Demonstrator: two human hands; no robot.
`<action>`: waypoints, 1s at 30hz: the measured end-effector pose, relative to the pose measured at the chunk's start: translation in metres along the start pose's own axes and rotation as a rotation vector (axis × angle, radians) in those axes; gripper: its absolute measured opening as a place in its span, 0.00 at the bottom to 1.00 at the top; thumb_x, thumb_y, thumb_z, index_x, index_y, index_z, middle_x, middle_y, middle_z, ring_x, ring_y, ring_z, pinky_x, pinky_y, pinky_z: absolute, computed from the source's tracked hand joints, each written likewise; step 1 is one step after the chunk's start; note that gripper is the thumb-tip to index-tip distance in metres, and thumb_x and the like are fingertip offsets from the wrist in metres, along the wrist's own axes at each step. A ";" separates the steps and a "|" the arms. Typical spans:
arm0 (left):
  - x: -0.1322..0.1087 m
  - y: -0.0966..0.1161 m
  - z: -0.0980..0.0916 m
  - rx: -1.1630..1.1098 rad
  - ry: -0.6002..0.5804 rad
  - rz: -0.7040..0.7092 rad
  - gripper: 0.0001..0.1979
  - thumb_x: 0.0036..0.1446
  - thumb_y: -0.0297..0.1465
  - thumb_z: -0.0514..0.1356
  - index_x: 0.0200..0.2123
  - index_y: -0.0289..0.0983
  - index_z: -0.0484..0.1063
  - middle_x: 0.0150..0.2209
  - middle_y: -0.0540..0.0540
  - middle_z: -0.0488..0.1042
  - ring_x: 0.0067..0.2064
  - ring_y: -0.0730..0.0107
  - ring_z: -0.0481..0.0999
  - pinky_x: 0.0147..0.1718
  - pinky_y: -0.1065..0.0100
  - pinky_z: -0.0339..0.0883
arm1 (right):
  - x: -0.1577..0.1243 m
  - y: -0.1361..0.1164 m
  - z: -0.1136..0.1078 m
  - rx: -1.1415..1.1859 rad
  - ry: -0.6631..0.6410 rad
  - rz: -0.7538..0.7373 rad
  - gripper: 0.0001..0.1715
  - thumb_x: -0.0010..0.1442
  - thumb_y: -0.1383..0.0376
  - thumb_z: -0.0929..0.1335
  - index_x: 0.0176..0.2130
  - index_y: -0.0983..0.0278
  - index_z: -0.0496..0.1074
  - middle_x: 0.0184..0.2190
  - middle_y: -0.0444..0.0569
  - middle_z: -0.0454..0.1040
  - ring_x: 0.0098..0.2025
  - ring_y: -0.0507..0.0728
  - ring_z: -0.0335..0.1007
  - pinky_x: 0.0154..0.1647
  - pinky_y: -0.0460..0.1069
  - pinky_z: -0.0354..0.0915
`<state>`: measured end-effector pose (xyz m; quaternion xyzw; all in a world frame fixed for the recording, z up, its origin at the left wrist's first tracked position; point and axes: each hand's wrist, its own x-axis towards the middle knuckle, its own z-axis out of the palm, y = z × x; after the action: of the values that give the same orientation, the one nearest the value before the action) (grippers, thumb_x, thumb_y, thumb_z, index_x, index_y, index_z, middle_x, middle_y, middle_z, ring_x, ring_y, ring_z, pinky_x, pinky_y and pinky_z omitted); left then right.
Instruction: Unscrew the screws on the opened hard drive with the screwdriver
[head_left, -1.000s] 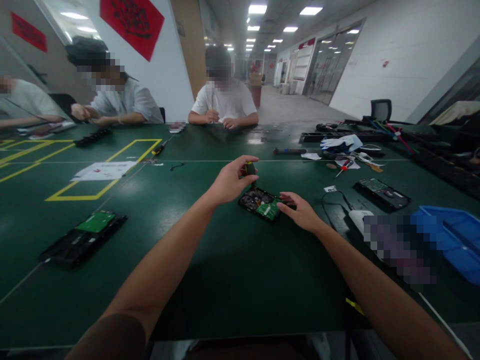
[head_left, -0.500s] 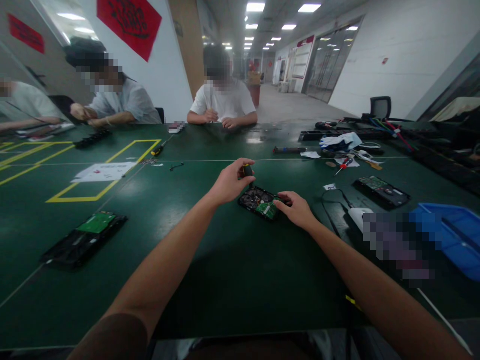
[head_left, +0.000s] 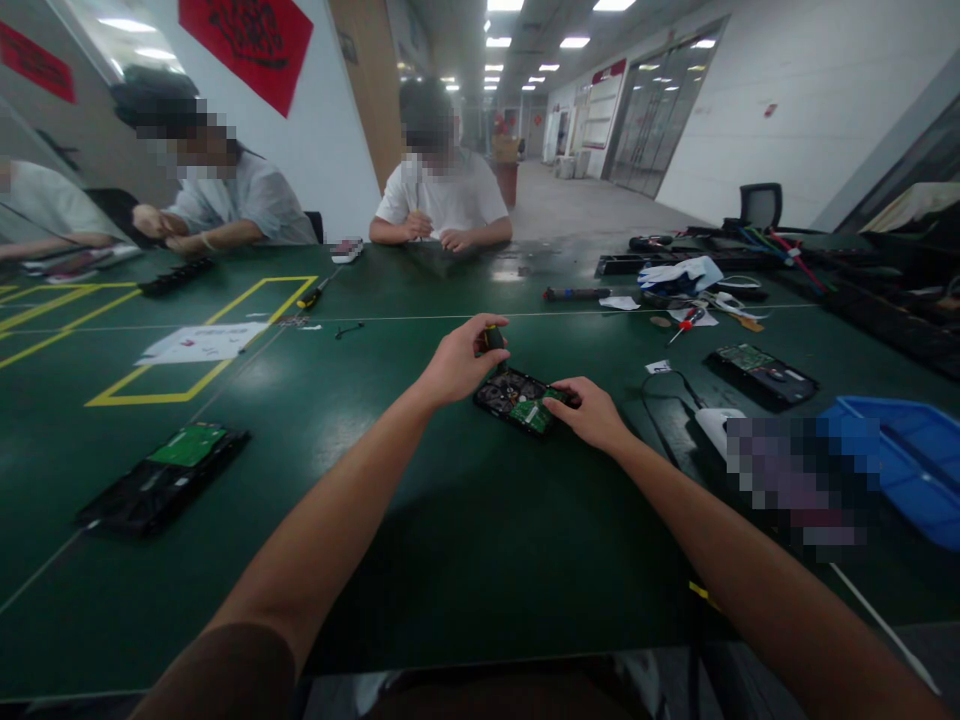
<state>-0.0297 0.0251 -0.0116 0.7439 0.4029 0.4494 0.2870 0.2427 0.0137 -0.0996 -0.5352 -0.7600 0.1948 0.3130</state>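
My left hand [head_left: 466,358] is closed round the black and yellow handle of a screwdriver [head_left: 494,341]. The tool stands upright over the upper left corner of a black hard drive [head_left: 517,400]; its tip is too small to make out. A green circuit board covers part of the drive, which lies flat on the table. At the drive's right end, my right hand [head_left: 589,412] grips the edge, thumb on top by the board and fingers along the far side. Part of that end is hidden under the hand.
Another hard drive [head_left: 165,478] lies left, a third [head_left: 761,375] right, near a blue bin [head_left: 900,460] and a white corded device [head_left: 716,425]. Farther back are a red screwdriver [head_left: 686,322], a glove [head_left: 679,275] and a yellow-black screwdriver [head_left: 311,297]. Several people sit across the green table [head_left: 450,560].
The whole view has shifted slightly, with things appearing a little farther left and up. Both hands keep their hold on the screwdriver and the hard drive.
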 end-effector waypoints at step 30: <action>-0.007 0.033 0.007 0.434 -0.069 0.232 0.27 0.62 0.32 0.65 0.64 0.41 0.69 0.47 0.43 0.75 0.46 0.62 0.74 0.50 0.60 0.69 | 0.000 0.004 0.001 -0.025 -0.008 -0.013 0.22 0.62 0.51 0.72 0.51 0.59 0.77 0.50 0.53 0.77 0.45 0.61 0.76 0.47 0.57 0.72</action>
<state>-0.0143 0.0017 0.0081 0.8442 0.3918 0.3568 0.0805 0.2446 0.0153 -0.1023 -0.5333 -0.7672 0.1851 0.3046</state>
